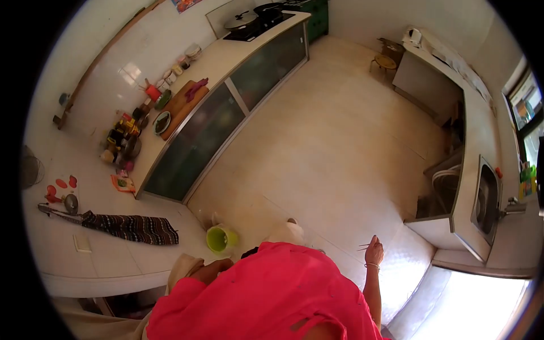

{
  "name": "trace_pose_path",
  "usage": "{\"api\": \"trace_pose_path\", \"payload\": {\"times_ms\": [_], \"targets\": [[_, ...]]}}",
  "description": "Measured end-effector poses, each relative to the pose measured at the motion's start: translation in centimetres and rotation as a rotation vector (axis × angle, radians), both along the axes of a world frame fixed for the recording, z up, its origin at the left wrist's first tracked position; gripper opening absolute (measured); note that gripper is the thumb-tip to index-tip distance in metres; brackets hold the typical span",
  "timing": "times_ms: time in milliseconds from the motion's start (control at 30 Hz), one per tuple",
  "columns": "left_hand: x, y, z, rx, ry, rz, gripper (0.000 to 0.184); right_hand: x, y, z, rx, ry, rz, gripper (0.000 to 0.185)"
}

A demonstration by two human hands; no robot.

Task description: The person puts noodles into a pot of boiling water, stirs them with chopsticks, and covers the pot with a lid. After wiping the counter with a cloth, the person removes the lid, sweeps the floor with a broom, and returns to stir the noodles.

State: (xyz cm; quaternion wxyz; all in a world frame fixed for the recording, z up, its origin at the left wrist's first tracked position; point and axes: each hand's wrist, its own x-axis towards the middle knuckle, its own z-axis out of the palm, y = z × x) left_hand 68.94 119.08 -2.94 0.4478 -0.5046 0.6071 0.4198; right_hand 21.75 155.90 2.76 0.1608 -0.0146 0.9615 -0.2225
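My right hand (374,253) is out to the right over the floor, a bracelet at its wrist. Its fingers are closed on a thin utensil (363,247) whose slender dark prongs point left; its exact kind is too small to tell. On the other side, part of my left arm (213,271) shows beside the pink-red top (266,289), close to a beige cloth (184,266). The fingers of my left hand are hidden. A lime-green bin (221,240) stands on the floor near that arm.
Along the left runs a counter (218,68) with a cutting board (184,107), a bowl (162,123), jars and a lidded pan (241,21). A striped cloth (133,228) hangs by the wall. At right are a sink (486,195) and a stool (385,62).
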Motion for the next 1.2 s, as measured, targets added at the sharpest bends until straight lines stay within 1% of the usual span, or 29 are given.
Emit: {"api": "trace_pose_path", "payload": {"times_ms": [33,67,100,167,200,267,333,367,400,467,500,567,600,667,700,767,867,967,1033,1067,1133,1167,1200], "targets": [[-1.1,0.2,-0.7,0.000,0.038,0.048,0.046,-1.6,-2.3,-0.9,-0.090,0.075,0.069,0.054],[-2.6,-0.4,-1.4,-0.004,0.083,0.100,0.047,-3.4,-6.0,-0.2,-0.220,-0.062,0.076,0.054],[-4.4,-1.6,-2.1,-0.011,0.137,0.157,0.047,-5.9,-12.4,1.2,-0.332,-0.207,0.110,0.054],[-8.8,-5.1,-3.3,-0.045,0.263,0.255,0.048,-7.7,-20.3,3.1,-0.568,-0.201,0.198,0.049],[-11.3,-7.1,-3.5,-0.058,0.332,0.307,0.049,-8.4,-23.5,3.5,-0.634,-0.210,0.233,0.048],[-16.4,-11.2,-1.9,-0.066,0.457,0.426,0.050,-10.1,-30.1,4.5,-0.766,-0.227,0.306,0.048],[-21.7,-14.8,1.7,-0.047,0.575,0.543,0.054,-11.0,-35.4,5.6,-0.820,-0.251,0.357,0.043],[-24.1,-16.9,3.3,-0.019,0.630,0.563,0.055,-11.7,-38.0,6.0,-0.841,-0.259,0.381,0.040],[-26.5,-19.0,4.8,0.009,0.684,0.581,0.056,-12.5,-40.6,6.3,-0.871,-0.181,0.472,0.038],[-30.8,-22.6,7.3,0.154,0.783,0.659,0.053,-12.9,-45.2,6.5,-0.924,-0.053,0.646,0.034],[-32.8,-23.9,9.0,0.208,0.823,0.698,0.055,-12.5,-47.5,8.0,-0.927,-0.032,0.723,0.025],[-37.1,-26.6,11.7,0.328,0.915,0.777,0.058,-11.8,-51.9,9.8,-0.925,-0.008,0.847,0.025],[-39.1,-27.8,12.6,0.397,0.961,0.823,0.060,-11.8,-54.0,10.2,-0.922,0.009,0.910,0.025],[-42.8,-30.5,14.3,0.533,1.080,0.924,0.061,-12.3,-58.2,10.7,-0.824,0.117,1.158,0.029],[-44.4,-31.7,15.2,0.599,1.151,0.981,0.061,-12.9,-60.1,11.0,-0.806,0.111,1.257,0.034],[-47.0,-34.5,15.1,0.772,1.338,1.077,0.060,-14.0,-64.0,11.7,-0.855,0.118,1.408,0.035],[-50.2,-40.1,14.8,0.806,1.426,1.298,0.051,-17.2,-70.4,11.4,-0.959,0.123,1.584,0.039],[-52.7,-45.1,13.7,0.517,1.439,1.379,0.042,-20.2,-76.5,12.3,-1.008,0.137,1.759,0.041],[-53.2,-49.0,13.5,0.405,1.498,1.387,0.038,-22.2,-80.5,12.9,-0.990,0.172,1.904,0.044],[-53.0,-50.6,13.3,0.352,1.524,1.391,0.035,-23.0,-82.4,13.0,-0.929,0.250,1.959,0.046],[-51.9,-53.9,12.9,0.084,1.532,1.545,0.032,-24.7,-86.5,12.5,-0.799,0.397,2.060,0.050],[-51.3,-54.8,13.0,-0.051,1.525,1.620,0.031,-25.3,-88.1,11.6,-0.764,0.414,2.048,0.055],[-50.3,-55.4,13.2,-0.107,1.496,1.672,0.030,-25.8,-89.7,10.8,-0.695,0.364,2.026,0.055]]}}
